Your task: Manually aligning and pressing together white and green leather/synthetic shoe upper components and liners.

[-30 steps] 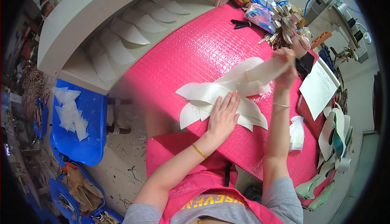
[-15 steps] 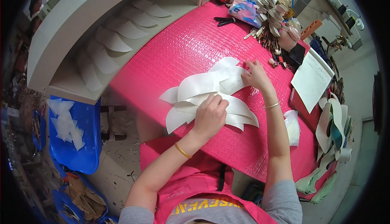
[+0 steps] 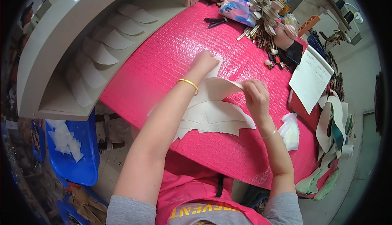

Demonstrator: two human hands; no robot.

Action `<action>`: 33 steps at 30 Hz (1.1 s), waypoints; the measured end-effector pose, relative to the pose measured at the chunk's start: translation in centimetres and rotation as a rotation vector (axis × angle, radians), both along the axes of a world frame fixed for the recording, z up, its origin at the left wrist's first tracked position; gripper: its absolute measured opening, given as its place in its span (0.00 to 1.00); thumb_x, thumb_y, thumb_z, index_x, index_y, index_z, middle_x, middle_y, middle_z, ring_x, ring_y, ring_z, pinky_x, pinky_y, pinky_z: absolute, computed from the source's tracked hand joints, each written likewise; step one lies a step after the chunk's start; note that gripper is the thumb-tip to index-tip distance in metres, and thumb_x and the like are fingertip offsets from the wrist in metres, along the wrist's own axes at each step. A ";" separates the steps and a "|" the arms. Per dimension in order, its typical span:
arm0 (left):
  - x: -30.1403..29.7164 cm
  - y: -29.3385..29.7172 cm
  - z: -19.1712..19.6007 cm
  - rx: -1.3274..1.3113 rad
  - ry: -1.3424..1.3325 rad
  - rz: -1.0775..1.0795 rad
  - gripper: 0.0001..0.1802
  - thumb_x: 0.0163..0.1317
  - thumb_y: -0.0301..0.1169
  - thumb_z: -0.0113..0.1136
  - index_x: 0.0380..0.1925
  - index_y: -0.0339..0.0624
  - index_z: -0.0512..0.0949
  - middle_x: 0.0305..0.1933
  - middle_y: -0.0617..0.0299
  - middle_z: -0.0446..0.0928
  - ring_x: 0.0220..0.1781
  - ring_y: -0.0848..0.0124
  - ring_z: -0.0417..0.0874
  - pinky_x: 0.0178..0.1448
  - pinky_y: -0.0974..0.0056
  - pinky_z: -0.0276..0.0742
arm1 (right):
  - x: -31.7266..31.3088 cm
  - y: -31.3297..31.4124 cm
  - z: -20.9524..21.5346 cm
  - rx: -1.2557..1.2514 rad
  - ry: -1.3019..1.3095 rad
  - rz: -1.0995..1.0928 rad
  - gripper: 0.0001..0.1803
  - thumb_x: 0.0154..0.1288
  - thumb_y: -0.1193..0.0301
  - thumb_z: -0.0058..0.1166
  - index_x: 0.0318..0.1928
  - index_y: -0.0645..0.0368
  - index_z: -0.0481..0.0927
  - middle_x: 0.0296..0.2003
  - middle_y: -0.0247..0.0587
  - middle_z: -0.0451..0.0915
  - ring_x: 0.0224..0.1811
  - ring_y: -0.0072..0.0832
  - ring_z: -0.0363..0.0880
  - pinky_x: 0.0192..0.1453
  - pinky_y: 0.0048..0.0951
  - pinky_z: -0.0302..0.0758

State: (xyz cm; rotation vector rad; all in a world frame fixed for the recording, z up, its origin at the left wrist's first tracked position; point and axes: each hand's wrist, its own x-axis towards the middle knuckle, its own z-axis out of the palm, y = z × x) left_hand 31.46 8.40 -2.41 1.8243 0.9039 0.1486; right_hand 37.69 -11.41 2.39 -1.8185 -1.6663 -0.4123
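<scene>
Curved off-white cut pieces [image 3: 208,117] lie in an overlapping heap on the pink table in front of me. At the heap's far side, my left hand [image 3: 204,65] is closed on a white piece [image 3: 217,67] that pokes out past its fingertips. My right hand [image 3: 256,96] pinches the right end of a broad curved piece [image 3: 222,88], which is lifted and bent above the heap. The left part of the heap is hidden behind my left forearm.
On the left, a machine's pale opening [image 3: 122,76] holds a row of similar pieces. A blue stool [image 3: 87,168] bears translucent scraps. A notepad [image 3: 312,76], a plastic bag [image 3: 290,133] and hanging strips [image 3: 326,125] are at the right. Black scissors [image 3: 216,22] and clutter occupy the far side.
My left hand has moved from the heap's middle to its far side and grips a piece there. My right hand has come nearer, raising the end of a curved piece.
</scene>
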 end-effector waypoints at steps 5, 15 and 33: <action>-2.0 -3.4 3.8 0.751 -0.412 0.071 0.14 0.47 0.32 0.59 0.33 0.35 0.77 0.29 0.51 0.77 0.38 0.56 0.78 0.43 0.57 0.72 | 1.0 0.9 0.9 -0.138 0.457 -0.118 0.06 0.50 0.81 0.50 0.32 0.65 0.70 0.26 0.47 0.73 0.29 0.39 0.74 0.33 0.31 0.70; -7.6 -2.6 4.8 0.437 0.150 -0.304 0.11 0.47 0.32 0.56 0.28 0.35 0.77 0.28 0.52 0.77 0.33 0.60 0.79 0.38 0.59 0.72 | -2.8 2.7 -0.4 -0.238 0.527 0.093 0.30 0.43 0.81 0.52 0.52 0.59 0.66 0.49 0.51 0.65 0.52 0.44 0.64 0.53 0.37 0.64; -9.0 -7.6 2.6 0.339 -0.613 0.290 0.02 0.46 0.21 0.50 0.22 0.34 0.69 0.26 0.49 0.70 0.33 0.54 0.72 0.38 0.57 0.67 | -4.4 2.6 -3.4 -0.141 0.353 0.035 0.17 0.45 0.74 0.57 0.40 0.63 0.74 0.40 0.45 0.71 0.42 0.40 0.70 0.47 0.33 0.69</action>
